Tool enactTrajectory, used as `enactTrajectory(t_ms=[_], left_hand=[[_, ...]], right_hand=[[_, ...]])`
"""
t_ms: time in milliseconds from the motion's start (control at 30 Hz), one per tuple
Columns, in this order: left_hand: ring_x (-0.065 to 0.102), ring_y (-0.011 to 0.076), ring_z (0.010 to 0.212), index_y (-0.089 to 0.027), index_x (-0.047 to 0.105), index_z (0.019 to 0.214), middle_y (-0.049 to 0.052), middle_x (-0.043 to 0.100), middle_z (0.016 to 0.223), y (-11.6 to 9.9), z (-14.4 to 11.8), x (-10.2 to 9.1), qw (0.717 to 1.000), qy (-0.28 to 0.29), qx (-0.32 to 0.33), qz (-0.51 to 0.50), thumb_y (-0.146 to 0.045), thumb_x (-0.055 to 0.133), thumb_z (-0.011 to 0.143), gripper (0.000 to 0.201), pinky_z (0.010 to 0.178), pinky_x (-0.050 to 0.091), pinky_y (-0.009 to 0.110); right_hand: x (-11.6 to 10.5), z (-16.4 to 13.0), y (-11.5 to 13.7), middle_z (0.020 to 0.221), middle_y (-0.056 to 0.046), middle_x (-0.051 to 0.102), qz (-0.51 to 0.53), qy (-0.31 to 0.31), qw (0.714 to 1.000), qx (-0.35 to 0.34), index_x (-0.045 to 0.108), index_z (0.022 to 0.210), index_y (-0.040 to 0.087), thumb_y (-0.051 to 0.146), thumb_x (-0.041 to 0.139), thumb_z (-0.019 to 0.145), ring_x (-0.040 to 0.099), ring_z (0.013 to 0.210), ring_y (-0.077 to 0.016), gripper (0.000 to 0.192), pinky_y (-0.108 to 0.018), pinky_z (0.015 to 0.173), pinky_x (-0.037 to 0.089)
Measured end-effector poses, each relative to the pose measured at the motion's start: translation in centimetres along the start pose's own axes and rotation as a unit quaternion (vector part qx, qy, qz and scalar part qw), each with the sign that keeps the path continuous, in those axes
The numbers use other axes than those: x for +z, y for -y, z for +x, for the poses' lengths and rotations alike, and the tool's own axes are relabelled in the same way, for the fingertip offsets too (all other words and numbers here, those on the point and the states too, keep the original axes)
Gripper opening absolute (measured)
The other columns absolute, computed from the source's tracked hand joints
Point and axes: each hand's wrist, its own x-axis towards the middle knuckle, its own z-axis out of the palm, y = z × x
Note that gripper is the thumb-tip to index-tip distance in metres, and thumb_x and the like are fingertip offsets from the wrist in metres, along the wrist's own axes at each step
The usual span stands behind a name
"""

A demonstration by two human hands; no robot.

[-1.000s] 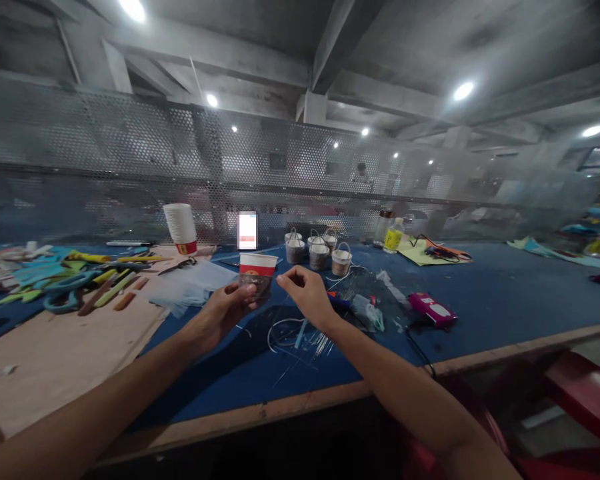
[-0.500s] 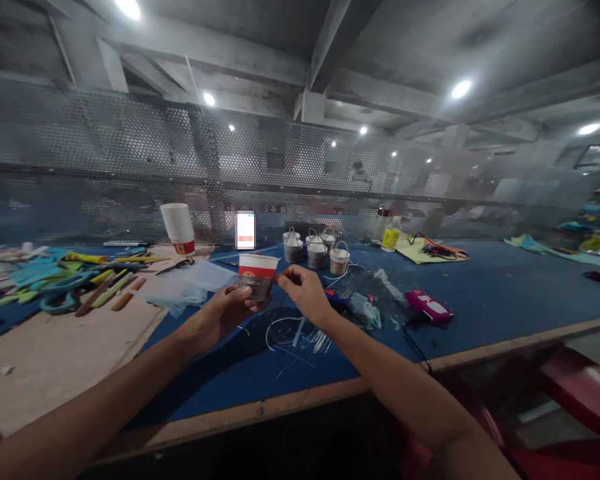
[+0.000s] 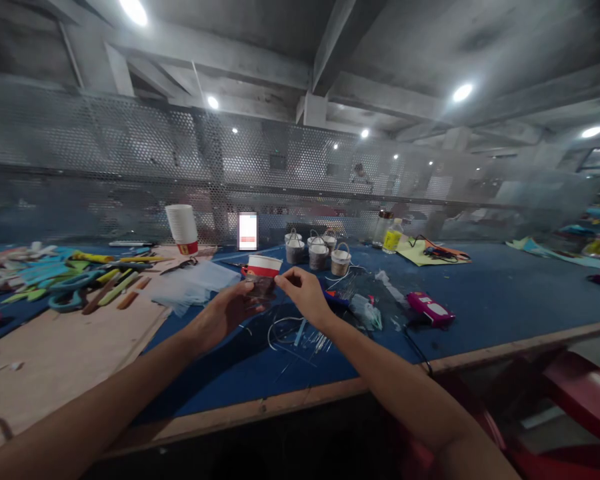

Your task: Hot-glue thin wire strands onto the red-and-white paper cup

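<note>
A red-and-white paper cup point(image 3: 265, 265) is held above the blue table, its lower part covered in something dark brown. My left hand point(image 3: 227, 308) grips it from the left, thumb on the near side and fingers beneath. At the cup's right edge, the thumb and forefinger of my right hand point(image 3: 300, 290) are pinched together. What lies between those fingertips is too small to make out. Below the hands, thin clear sticks point(image 3: 320, 341) and a loop of white cord point(image 3: 273, 337) lie on the table.
Several small handled cups point(image 3: 318, 255) stand behind my right hand. At the left are a stack of paper cups point(image 3: 181, 227), scissors point(image 3: 67, 297) and translucent sheets point(image 3: 195, 283). A magenta device point(image 3: 430, 309) and a yellow-labelled bottle point(image 3: 392, 239) are at the right. A mesh screen point(image 3: 280, 160) rises behind.
The cup has turned slightly and shifted right in my left hand's grip, whose fingers have loosened a little. My right hand stays pinched at its edge. The whole view has shifted slightly.
</note>
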Motion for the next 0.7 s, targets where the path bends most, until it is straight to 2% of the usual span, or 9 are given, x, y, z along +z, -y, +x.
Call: enactTrajectory(t_ms=[167, 233, 467, 700], left_hand=[[0.072, 0.0281, 0.109, -0.016, 0.081, 0.111, 0.014, 0.079, 0.121, 0.32, 0.22, -0.01, 0.997, -0.058, 0.012, 0.056, -0.033, 0.087, 0.079, 0.037, 0.089, 0.055, 0.035], [0.072, 0.0266, 0.106, -0.016, 0.081, 0.111, 0.014, 0.079, 0.12, 0.33, 0.22, 0.04, 0.996, -0.064, 0.017, 0.056, -0.031, 0.087, 0.078, 0.036, 0.087, 0.055, 0.033], [0.071, 0.0231, 0.091, -0.013, 0.081, 0.104, 0.015, 0.08, 0.107, 0.15, -0.09, 0.41, 1.0, -0.006, 0.014, -0.005, -0.03, 0.085, 0.079, 0.03, 0.08, 0.055, 0.03], [0.064, 0.0188, 0.073, -0.015, 0.079, 0.095, 0.006, 0.072, 0.078, 0.12, -0.05, -0.12, 0.998, 0.017, 0.015, -0.055, -0.026, 0.078, 0.086, 0.014, 0.078, 0.056, 0.032]], right_hand=[[0.13, -0.45, 0.45, 0.073, 0.001, 0.063, -0.02, 0.008, 1.0, -0.009, 0.067, 0.081, 0.019, 0.046, 0.067, 0.09, 0.057, 0.07, -0.0147, 0.029, -0.026, 0.069, 0.043], [0.12, -0.52, 0.62, 0.073, 0.002, 0.063, -0.029, 0.011, 0.999, -0.01, 0.067, 0.08, 0.019, 0.046, 0.066, 0.09, 0.057, 0.07, -0.0149, 0.029, -0.026, 0.069, 0.044], [-0.18, -0.43, 0.91, 0.072, 0.002, 0.061, -0.039, 0.021, 0.999, -0.025, 0.064, 0.079, 0.019, 0.044, 0.064, 0.091, 0.055, 0.069, -0.0141, 0.028, -0.026, 0.068, 0.042], [-0.46, 0.33, 0.13, 0.065, 0.004, 0.057, -0.018, 0.022, 1.0, 0.002, 0.063, 0.077, 0.019, 0.051, 0.066, 0.087, 0.051, 0.063, -0.0124, 0.034, -0.025, 0.064, 0.04]])
